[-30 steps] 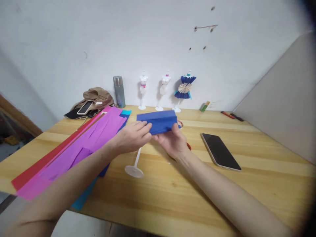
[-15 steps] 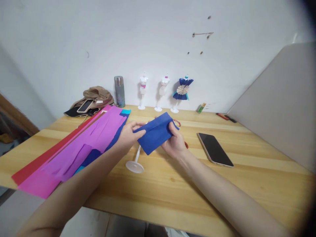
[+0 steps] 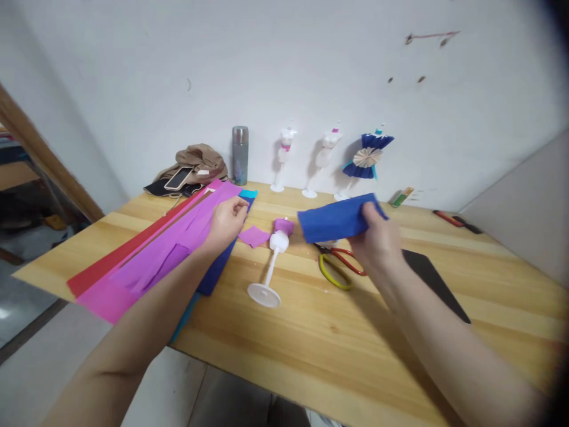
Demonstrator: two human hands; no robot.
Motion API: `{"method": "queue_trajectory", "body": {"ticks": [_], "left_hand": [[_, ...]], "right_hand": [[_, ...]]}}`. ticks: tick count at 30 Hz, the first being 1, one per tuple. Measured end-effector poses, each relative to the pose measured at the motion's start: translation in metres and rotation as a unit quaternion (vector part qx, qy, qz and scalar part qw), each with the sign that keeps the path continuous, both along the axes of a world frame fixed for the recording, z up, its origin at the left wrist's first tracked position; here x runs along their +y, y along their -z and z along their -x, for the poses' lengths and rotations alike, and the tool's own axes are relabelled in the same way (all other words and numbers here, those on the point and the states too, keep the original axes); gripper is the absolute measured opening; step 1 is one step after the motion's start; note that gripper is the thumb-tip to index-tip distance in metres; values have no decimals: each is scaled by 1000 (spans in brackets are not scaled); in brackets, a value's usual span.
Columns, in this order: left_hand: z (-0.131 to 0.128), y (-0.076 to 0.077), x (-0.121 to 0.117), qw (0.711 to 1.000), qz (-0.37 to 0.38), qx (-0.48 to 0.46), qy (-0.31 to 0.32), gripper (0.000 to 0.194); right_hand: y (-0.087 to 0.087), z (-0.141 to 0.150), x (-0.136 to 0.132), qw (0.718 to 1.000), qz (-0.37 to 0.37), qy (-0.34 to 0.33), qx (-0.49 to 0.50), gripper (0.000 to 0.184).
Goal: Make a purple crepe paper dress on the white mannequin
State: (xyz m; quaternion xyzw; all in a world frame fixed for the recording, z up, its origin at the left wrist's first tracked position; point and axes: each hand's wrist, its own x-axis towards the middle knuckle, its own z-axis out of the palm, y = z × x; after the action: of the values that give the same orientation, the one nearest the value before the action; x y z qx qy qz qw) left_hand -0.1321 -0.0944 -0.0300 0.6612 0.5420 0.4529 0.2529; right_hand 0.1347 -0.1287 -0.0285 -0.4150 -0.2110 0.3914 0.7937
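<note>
My right hand [image 3: 377, 243] grips a folded piece of dark blue paper [image 3: 335, 218] by its right end, thumb on top, above the table. My left hand [image 3: 229, 222] is over the pile of coloured paper [image 3: 178, 243], its fingers curled in with nothing visible in them. Between my hands a small white dress-form mannequin [image 3: 279, 240] with purple on its upper part lies on the table, its round base towards me. A loose purple paper piece [image 3: 254, 236] is beside it. Scissors [image 3: 335, 271] with yellow and red handles lie under the blue paper, blades partly hidden.
Against the wall stand two white mannequins [image 3: 284, 155] and one in a blue paper dress [image 3: 367, 157]. A flask [image 3: 240, 157] and a brown cloth bag [image 3: 202, 160] are at the back left. A dark phone [image 3: 433, 279] lies right, partly behind my right arm.
My left hand has let go of the blue paper and moved left over the pile. My right hand has carried the paper right, uncovering the mannequin and scissors. The view has shifted.
</note>
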Motion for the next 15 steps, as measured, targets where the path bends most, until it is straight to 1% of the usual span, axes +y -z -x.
{"method": "queue_trajectory", "body": {"ticks": [1,2,3,4,6,7,8,10,12,15], "left_hand": [[7,2,5,996,-10,91,-7,17],[12,4,8,983,-4,183,5,18],[15,7,10,966,11,255,35,17],[17,9,11,953,24,295,59,16],[18,12,11,936,41,337,95,24],[18,13,10,932,43,348,96,29],[19,13,10,927,45,362,89,32],[25,11,12,917,51,391,56,35],[35,10,16,906,68,417,22,37],[49,12,27,889,94,447,6,30]], "right_hand": [[-3,-8,4,999,-13,34,4,6],[-4,-16,7,998,-18,53,3,8],[-4,-22,8,998,-24,57,-6,10],[-3,-26,9,998,-29,55,-18,11],[2,-28,7,998,-34,35,-41,14],[3,-27,6,998,-39,23,-53,15],[5,-25,5,997,-45,11,-64,17],[3,-17,7,994,-67,-3,-89,19],[-3,-6,17,989,-88,-2,-120,20],[-18,11,50,975,-98,13,-201,18]]}}
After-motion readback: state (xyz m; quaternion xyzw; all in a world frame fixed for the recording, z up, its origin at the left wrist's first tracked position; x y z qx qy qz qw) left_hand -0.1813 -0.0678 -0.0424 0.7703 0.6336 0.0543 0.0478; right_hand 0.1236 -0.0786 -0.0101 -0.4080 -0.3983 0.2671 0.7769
